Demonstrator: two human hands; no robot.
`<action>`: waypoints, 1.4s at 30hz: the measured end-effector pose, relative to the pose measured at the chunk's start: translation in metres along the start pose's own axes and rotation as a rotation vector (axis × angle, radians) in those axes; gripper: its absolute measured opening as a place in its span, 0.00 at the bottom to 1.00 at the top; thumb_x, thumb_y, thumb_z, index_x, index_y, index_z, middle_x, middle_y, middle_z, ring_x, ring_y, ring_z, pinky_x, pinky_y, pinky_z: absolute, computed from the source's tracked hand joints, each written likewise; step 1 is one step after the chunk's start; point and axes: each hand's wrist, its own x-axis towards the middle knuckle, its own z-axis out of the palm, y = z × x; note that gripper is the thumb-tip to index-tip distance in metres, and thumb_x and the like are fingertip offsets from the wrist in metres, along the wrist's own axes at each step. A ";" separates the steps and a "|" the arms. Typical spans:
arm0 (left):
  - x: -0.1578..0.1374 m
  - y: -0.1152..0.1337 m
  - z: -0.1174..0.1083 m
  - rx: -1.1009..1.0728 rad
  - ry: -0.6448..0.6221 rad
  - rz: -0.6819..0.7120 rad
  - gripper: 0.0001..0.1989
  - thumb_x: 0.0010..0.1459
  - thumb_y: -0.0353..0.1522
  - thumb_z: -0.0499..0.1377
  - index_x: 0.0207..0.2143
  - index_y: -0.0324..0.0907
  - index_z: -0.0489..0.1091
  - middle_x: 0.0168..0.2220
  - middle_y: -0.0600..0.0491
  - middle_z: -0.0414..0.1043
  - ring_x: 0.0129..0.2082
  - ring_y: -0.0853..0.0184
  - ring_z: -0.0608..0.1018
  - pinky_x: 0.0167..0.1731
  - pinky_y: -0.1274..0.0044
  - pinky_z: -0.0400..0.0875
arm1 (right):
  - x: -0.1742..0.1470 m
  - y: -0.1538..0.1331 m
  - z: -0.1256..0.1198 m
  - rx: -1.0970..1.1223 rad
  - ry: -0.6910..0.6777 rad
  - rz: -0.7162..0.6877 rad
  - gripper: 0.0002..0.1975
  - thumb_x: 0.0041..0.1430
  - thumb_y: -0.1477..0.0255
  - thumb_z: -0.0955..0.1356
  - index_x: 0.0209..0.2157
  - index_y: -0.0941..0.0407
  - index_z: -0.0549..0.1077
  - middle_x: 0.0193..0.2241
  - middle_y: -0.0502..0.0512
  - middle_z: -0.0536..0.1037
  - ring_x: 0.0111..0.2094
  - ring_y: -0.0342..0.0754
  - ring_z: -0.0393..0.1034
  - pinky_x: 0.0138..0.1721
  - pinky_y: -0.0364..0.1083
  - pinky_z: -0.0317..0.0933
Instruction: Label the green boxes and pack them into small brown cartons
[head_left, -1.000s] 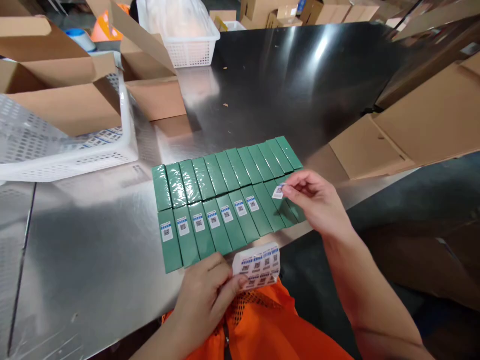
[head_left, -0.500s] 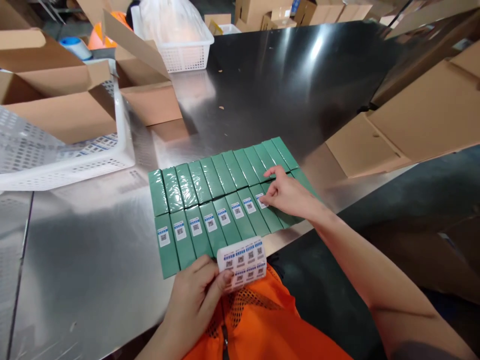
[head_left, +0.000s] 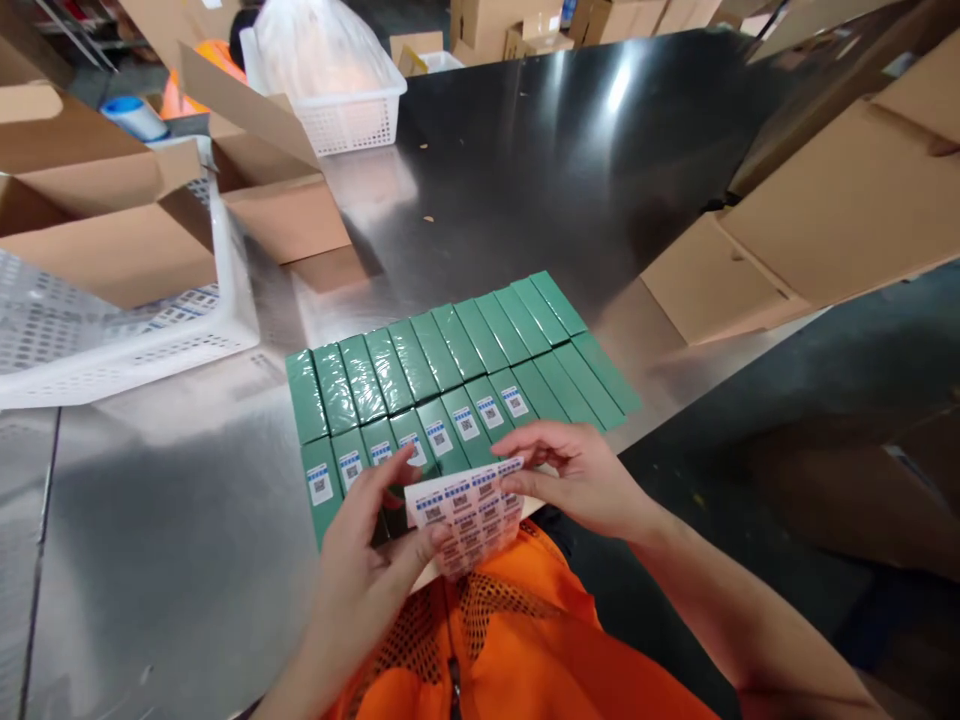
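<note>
A sheet of QR-code labels [head_left: 476, 520] is held up in front of my body, over the table's near edge. My left hand [head_left: 375, 540] grips its left side, with the thumb across the front. At the sheet's upper right, my right hand [head_left: 574, 475] pinches the edge between thumb and fingers. Just beyond lie two rows of narrow green boxes [head_left: 480, 340], side by side. In the near row, the boxes from the left to past the middle each bear a white and blue label [head_left: 515, 402]; those at the right end are plain.
At the left, a white basket [head_left: 247, 310] holds an open carton [head_left: 112, 250] and more label sheets. Another open carton [head_left: 292, 220] stands beside it. A white basket with a plastic bag [head_left: 352, 120] is farther back. Cartons [head_left: 840, 220] stand along the right edge of the metal table [head_left: 150, 520].
My right hand has left a near-row box, where a label now shows uncovered, and come back to the label sheet. The sheet is now held between both hands.
</note>
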 end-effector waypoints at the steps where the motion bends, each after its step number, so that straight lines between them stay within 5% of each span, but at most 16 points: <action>1: 0.002 0.000 0.002 -0.052 -0.009 -0.065 0.20 0.51 0.42 0.66 0.45 0.43 0.74 0.39 0.49 0.77 0.35 0.63 0.77 0.30 0.77 0.71 | -0.002 0.001 0.001 0.012 0.017 0.022 0.14 0.54 0.66 0.75 0.41 0.54 0.75 0.26 0.48 0.78 0.27 0.42 0.73 0.28 0.41 0.68; 5: 0.008 0.006 0.013 -0.290 -0.139 -0.294 0.18 0.54 0.47 0.64 0.28 0.39 0.74 0.28 0.50 0.77 0.28 0.66 0.75 0.29 0.77 0.70 | -0.012 -0.002 -0.002 -0.093 0.099 -0.090 0.07 0.60 0.65 0.72 0.37 0.52 0.74 0.29 0.49 0.78 0.31 0.43 0.74 0.31 0.42 0.68; 9: 0.013 0.013 0.026 -0.423 -0.190 -0.345 0.20 0.54 0.48 0.63 0.27 0.39 0.74 0.26 0.51 0.77 0.28 0.67 0.75 0.29 0.79 0.69 | -0.012 -0.014 -0.026 -0.194 0.261 -0.364 0.07 0.61 0.64 0.71 0.31 0.51 0.75 0.39 0.53 0.77 0.41 0.47 0.73 0.43 0.47 0.69; 13: 0.018 0.011 0.035 -0.503 -0.200 -0.342 0.20 0.51 0.48 0.66 0.26 0.39 0.74 0.25 0.52 0.78 0.26 0.68 0.76 0.28 0.80 0.70 | 0.013 -0.014 -0.068 -0.191 0.309 -0.132 0.10 0.57 0.62 0.73 0.34 0.53 0.73 0.31 0.51 0.76 0.32 0.45 0.73 0.35 0.46 0.68; 17: 0.017 0.003 0.037 -0.484 -0.169 -0.306 0.18 0.52 0.46 0.66 0.25 0.39 0.74 0.24 0.53 0.78 0.25 0.69 0.76 0.26 0.81 0.71 | 0.041 0.001 -0.099 -0.255 0.097 0.148 0.23 0.53 0.64 0.74 0.49 0.53 0.66 0.26 0.47 0.76 0.27 0.45 0.71 0.30 0.44 0.65; 20: 0.015 -0.002 0.035 -0.422 -0.170 -0.293 0.17 0.54 0.45 0.64 0.27 0.39 0.75 0.26 0.51 0.79 0.26 0.68 0.77 0.26 0.81 0.71 | 0.051 0.008 -0.102 -0.335 0.076 0.219 0.32 0.53 0.67 0.73 0.56 0.51 0.57 0.25 0.46 0.77 0.27 0.46 0.72 0.28 0.44 0.63; 30: 0.013 -0.001 0.039 -0.358 -0.166 -0.259 0.17 0.55 0.45 0.63 0.27 0.40 0.75 0.27 0.51 0.80 0.27 0.66 0.79 0.27 0.80 0.73 | 0.062 -0.008 -0.087 -0.801 0.197 0.289 0.31 0.45 0.66 0.77 0.49 0.51 0.63 0.25 0.45 0.77 0.28 0.49 0.72 0.27 0.45 0.58; 33: 0.013 -0.002 0.040 -0.386 -0.170 -0.275 0.17 0.55 0.46 0.63 0.28 0.40 0.75 0.27 0.51 0.80 0.27 0.66 0.79 0.28 0.81 0.73 | 0.058 -0.011 -0.087 -0.982 0.285 0.197 0.30 0.42 0.62 0.79 0.46 0.51 0.69 0.27 0.48 0.75 0.29 0.50 0.70 0.28 0.45 0.57; 35: 0.013 -0.002 0.040 -0.392 -0.159 -0.280 0.17 0.55 0.46 0.63 0.27 0.39 0.74 0.27 0.51 0.80 0.27 0.67 0.78 0.28 0.81 0.72 | 0.048 -0.010 -0.080 -0.866 0.260 0.067 0.24 0.46 0.60 0.78 0.43 0.52 0.73 0.31 0.50 0.75 0.31 0.48 0.70 0.30 0.46 0.60; 39: 0.013 -0.001 0.042 -0.396 -0.150 -0.290 0.18 0.56 0.46 0.63 0.27 0.39 0.75 0.26 0.51 0.79 0.25 0.68 0.76 0.26 0.81 0.70 | 0.022 -0.004 -0.048 -0.511 -0.012 -0.217 0.13 0.55 0.62 0.75 0.40 0.53 0.77 0.37 0.52 0.76 0.38 0.46 0.71 0.37 0.45 0.65; 42: 0.017 0.003 0.045 -0.402 -0.149 -0.306 0.18 0.55 0.46 0.63 0.27 0.38 0.74 0.25 0.51 0.79 0.25 0.68 0.75 0.26 0.81 0.69 | 0.010 0.000 -0.027 -0.531 0.045 -0.487 0.03 0.58 0.71 0.74 0.36 0.52 0.79 0.36 0.53 0.76 0.40 0.46 0.71 0.42 0.47 0.66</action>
